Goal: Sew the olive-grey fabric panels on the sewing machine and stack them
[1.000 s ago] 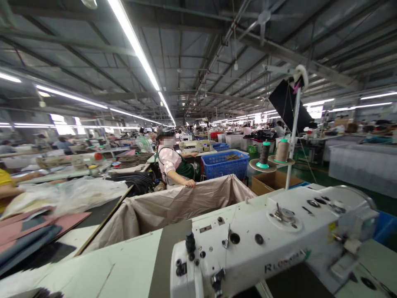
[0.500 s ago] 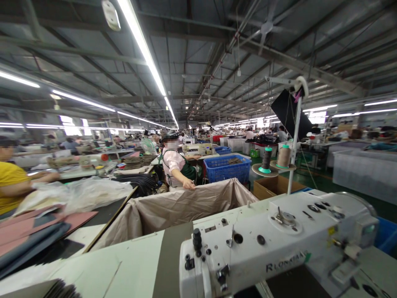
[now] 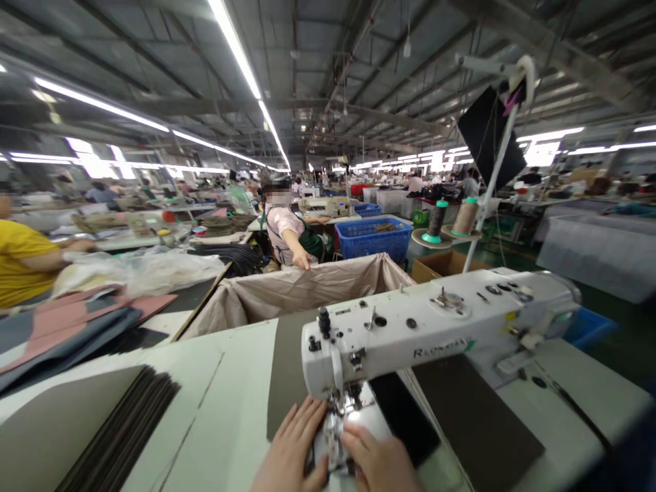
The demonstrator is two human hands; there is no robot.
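A white sewing machine [image 3: 435, 328] stands on the pale green table [image 3: 230, 383]. Below its needle end, my left hand [image 3: 292, 447] lies flat with fingers stretched out, beside the metal presser foot and plate [image 3: 335, 434]. On the other side of the plate is my right hand [image 3: 382, 458], its fingers bent toward the foot; whether they pinch anything is hidden. Dark panels [image 3: 474, 410] lie under and behind the machine arm. A grey-brown piece [image 3: 287, 365] rests left of the machine head.
Stacked dark-edged panels [image 3: 123, 424] lie at lower left. Beyond the table are a cloth-lined bin [image 3: 302, 287], a blue basket [image 3: 374, 238] and a person in an apron [image 3: 287, 229] reaching over the bin. Thread spools [image 3: 438, 222] stand behind the machine; another person in yellow [image 3: 23, 260] sits left.
The view has tilted down, so the machine and table appear higher. Both my hands have come into view at the needle area. The person behind the bin still has an arm stretched over its edge.
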